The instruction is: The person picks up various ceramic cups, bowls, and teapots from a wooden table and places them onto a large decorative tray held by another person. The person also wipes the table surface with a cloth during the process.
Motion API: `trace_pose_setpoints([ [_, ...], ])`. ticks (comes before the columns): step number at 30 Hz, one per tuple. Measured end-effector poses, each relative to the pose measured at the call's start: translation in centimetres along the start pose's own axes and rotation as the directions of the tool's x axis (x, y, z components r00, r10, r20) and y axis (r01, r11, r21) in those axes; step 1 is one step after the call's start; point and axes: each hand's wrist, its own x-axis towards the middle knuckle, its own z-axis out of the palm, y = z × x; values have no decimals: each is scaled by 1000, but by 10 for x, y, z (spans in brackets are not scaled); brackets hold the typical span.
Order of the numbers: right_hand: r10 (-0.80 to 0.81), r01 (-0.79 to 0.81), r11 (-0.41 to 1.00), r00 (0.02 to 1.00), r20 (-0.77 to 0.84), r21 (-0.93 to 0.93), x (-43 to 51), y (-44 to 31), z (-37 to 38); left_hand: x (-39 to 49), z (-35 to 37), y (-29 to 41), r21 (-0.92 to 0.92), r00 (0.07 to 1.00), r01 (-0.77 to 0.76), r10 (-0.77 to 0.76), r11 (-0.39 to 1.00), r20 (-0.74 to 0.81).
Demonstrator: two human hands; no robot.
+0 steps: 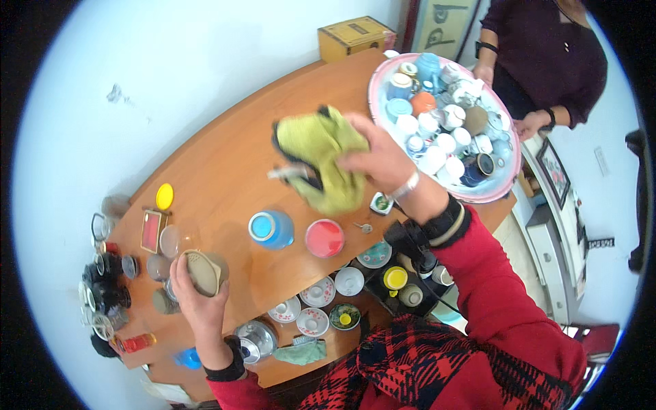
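My left hand grips a beige ceramic vessel with a spout-like lip and small holes near its rim, above the table's left part. My right hand is closed on a crumpled yellow-green cloth with dark edging, held over the middle of the tabletop and blurred by motion. Below the cloth are a blue cup, a round red lid or dish, a small white square dish with green inside and a key.
At right, a person has both hands at the rim of a large pink-edged enamel basin full of cups. Dark teapots and glassware crowd the table's left end. Lidded bowls sit on a lower surface. A yellow box stands behind.
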Motion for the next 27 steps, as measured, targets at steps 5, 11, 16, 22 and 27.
trace_pose_setpoints([
  [5,389,-407,899,912,131,161,-116,-22,-32,32,-9,60,-152,995,-41,55,988,89],
  [11,573,-591,718,802,168,367,-234,-25,-95,88,48,167,-283,924,-262,325,923,202],
  [16,532,-402,697,845,-52,593,-307,-33,-133,130,116,275,-427,871,-342,453,837,191],
  [22,492,-320,718,861,-127,618,-364,-24,-176,176,196,422,-611,705,-483,692,628,154],
  [27,472,-226,679,863,-180,698,-401,-15,-195,196,278,541,-585,554,-656,830,476,54],
])
